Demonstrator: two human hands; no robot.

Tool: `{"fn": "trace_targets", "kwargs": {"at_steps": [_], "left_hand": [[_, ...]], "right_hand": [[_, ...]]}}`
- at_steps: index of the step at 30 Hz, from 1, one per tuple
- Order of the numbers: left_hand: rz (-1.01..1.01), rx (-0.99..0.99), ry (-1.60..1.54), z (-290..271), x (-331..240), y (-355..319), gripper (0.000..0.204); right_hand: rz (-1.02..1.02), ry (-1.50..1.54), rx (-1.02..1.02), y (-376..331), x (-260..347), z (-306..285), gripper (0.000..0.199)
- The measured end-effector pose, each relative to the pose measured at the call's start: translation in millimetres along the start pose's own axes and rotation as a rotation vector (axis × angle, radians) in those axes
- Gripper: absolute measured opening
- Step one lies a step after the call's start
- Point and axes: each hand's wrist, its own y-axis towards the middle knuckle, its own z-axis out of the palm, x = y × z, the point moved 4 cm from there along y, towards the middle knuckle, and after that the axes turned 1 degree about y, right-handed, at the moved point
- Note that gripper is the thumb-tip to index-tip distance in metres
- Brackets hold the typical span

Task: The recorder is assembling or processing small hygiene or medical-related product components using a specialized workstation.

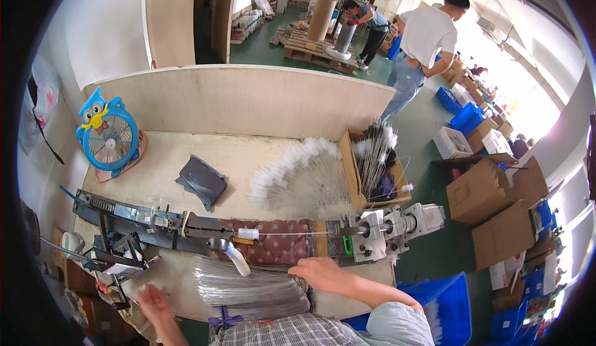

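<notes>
My right hand (320, 274) reaches across the right end of a thick bundle of thin metal wires (245, 287). Its fingers are pinched together at the wire ends; what lies between the fingertips is hidden. At lower left, my left hand (155, 304) is slightly blurred, with fingers loosely apart and no object visible in it. It is nearest a black metal bracket device (121, 256). Behind the bundle runs a long bench machine with a chuck (372, 231) at its right. A rod-like line stretches from the chuck to a white cylindrical piece (248, 234). A white-tipped handle (238, 259) slants toward the bundle.
White-tufted wire brushes (292, 169) lie fanned on the table, beside a cardboard box (352, 175) of more brushes. A blue cartoon fan (110, 142) and a dark pouch (203, 181) sit at left. A blue bin (456, 309) stands at lower right. Two people are beyond the partition (242, 94).
</notes>
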Motion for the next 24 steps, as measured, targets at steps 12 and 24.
{"fn": "trace_targets", "kwargs": {"at_steps": [12,24], "left_hand": [[-0.228,0.549,0.588,184.3,149.3,-212.6,0.018],[-1.165,0.817,-0.103,219.7,35.5,-237.9,0.048]], "right_hand": [[0.0,0.012,-0.111,-2.0,15.1,-10.9,0.011],[0.11,-0.407,0.064,-14.0,18.6,-60.3,0.015]]}}
